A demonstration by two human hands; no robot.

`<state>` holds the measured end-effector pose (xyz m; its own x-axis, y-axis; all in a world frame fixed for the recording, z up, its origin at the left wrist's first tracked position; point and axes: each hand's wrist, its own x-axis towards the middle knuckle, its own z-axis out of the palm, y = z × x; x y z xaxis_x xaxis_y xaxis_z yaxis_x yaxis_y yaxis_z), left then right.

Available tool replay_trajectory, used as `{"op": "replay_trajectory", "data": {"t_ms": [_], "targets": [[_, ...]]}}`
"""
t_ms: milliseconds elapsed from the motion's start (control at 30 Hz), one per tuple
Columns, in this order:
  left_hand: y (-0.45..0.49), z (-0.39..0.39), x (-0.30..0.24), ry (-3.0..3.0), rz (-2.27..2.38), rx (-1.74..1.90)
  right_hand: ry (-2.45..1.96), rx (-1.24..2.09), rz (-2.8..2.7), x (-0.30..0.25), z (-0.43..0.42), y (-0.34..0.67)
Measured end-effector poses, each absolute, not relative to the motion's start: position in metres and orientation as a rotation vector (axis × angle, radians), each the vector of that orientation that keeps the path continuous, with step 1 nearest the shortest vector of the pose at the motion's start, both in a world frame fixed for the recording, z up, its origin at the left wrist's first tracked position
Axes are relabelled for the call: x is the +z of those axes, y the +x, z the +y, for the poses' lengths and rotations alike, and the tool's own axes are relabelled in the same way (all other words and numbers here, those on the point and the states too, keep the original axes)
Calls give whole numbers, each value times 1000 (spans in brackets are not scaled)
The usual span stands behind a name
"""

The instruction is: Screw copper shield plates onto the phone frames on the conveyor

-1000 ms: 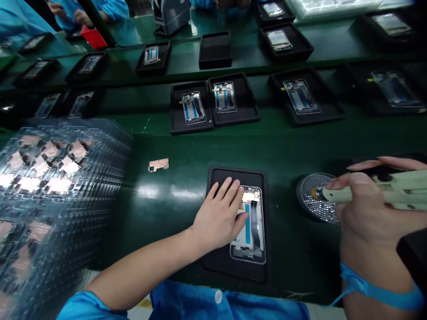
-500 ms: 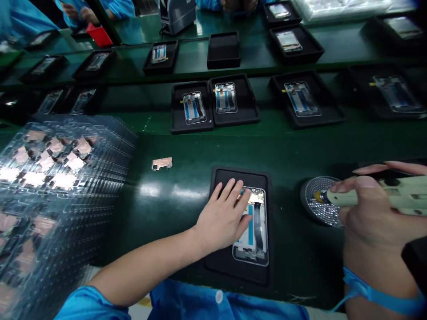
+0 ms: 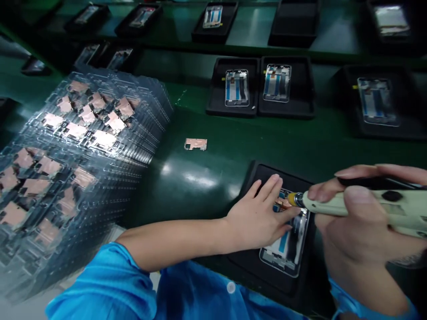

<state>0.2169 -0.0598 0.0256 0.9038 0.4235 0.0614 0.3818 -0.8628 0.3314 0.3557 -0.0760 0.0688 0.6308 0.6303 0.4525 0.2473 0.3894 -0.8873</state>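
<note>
My left hand (image 3: pixel 256 218) lies with fingers spread over an opened phone frame (image 3: pixel 283 262), holding it steady from above. The frame rests in a black tray (image 3: pixel 243 273) in front of me. Wrapped in my right hand (image 3: pixel 360 222) is a pale green electric screwdriver (image 3: pixel 336 203), tilted nearly level. Its yellow tip reaches the upper part of the phone, close to my left fingertips; whether it touches a screw is too small to tell. A loose copper-coloured board (image 3: pixel 195 144) lies on the green table to the upper left.
Clear plastic trays of copper-coloured boards (image 3: pixel 86 115) are stacked high on the left. Black trays with phone frames (image 3: pixel 236 89) stand along the back, and more (image 3: pixel 213 18) sit on a raised shelf. An unfilled black tray (image 3: pixel 293 22) is among them.
My right hand has brought the screwdriver left, from over a round, glittering dish to the phone's upper part. My left hand stays on the phone. The view has swung left and down.
</note>
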Motion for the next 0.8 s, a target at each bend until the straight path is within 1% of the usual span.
{"op": "replay_trajectory", "data": {"t_ms": [100, 400, 600, 800], "targets": [[218, -60, 26, 2747, 604, 181, -1100, 296, -936, 65, -70, 350], [218, -60, 30, 2729, 614, 145, -1151, 309, -929, 62, -72, 351], [220, -60, 28, 2729, 619, 151, -1086, 331, -971, 57, -71, 352], [181, -59, 38, 2640, 505, 246, -1111, 387, -985, 55, -73, 350]]}}
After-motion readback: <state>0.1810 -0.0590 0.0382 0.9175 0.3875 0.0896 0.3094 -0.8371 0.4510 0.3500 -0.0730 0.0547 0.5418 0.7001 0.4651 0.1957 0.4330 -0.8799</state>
